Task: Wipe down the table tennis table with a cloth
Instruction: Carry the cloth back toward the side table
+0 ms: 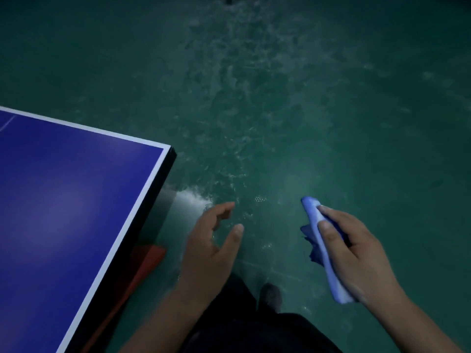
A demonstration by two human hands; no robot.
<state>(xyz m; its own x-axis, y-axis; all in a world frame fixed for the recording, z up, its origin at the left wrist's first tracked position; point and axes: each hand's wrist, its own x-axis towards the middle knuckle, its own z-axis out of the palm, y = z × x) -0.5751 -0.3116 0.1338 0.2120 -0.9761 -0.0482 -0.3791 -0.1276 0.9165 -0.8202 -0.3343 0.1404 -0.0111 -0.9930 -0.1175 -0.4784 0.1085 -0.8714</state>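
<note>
Far left, the blue table tennis desk (63, 200) filled the lower-left corner, white border line along its edges, black side rim, one corner pointing toward mid-frame. A faint white line showed on its surface near the left edge. Under the desk edge, a red-orange base part (142, 261) showed, partly hidden.

Right of the desk corner, the left hand (211, 248) hung over the green floor (305, 98), fingers loosely spread and relaxed, holding nothing, not touching the desk. Near it but apart.

Below and between the arms, dark trousers and one dark shoe (271, 295) stood on the floor. Floor was scuffed, with pale worn patches running from the top centre down toward the hands; a bright glare spot sat just beside the desk corner.

Further right, the right hand (349, 253) gripped the blue cloth (322, 245), folded or rolled into a long strip, thumb and fingers curled round it. The cloth stuck out past the fingertips and past the heel of the hand. It was held over the floor, well apart from the desk, not touching it.

A dark object at the top edge, too small to tell.
</note>
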